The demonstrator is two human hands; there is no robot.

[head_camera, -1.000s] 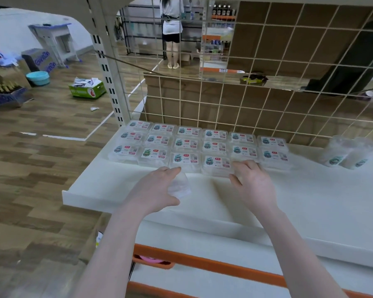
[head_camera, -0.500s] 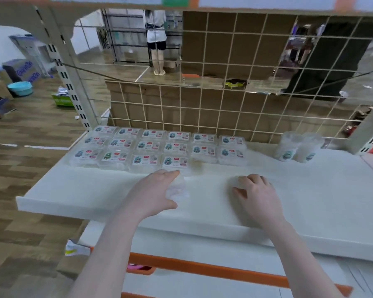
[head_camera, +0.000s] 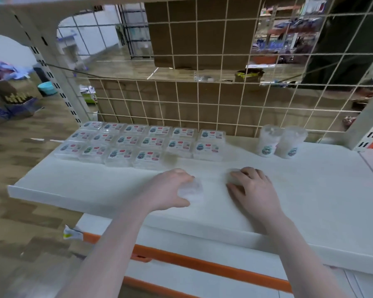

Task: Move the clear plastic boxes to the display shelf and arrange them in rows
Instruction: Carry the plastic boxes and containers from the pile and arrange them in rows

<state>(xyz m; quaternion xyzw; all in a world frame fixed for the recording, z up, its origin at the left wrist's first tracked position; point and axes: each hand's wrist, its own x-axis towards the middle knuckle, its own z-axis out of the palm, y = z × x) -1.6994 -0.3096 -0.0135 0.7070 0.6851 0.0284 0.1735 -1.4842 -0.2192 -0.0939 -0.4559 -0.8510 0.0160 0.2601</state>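
Clear plastic boxes (head_camera: pixel 153 143) with printed labels lie in three rows at the back left of the white display shelf (head_camera: pixel 91 186); the front row is shorter than the two behind it. My left hand (head_camera: pixel 170 190) grips one clear box (head_camera: pixel 192 190) just above the shelf, in front of the rows. My right hand (head_camera: pixel 250 186) lies beside it, fingers curled over another clear box (head_camera: pixel 233 178) that is blurred and mostly hidden. Both hands are apart from the rows.
Two clear round tubs (head_camera: pixel 278 143) stand at the shelf's back right. A wire grid panel (head_camera: pixel 202 100) closes the back. A lower white shelf with orange trim (head_camera: pixel 202 265) juts out below. Cartons and a blue basin (head_camera: pixel 46 87) sit on the floor at left.
My right hand drew back from the front row toward the shelf's front with a box under it. My left hand kept its box and shifted right. The view swung right.
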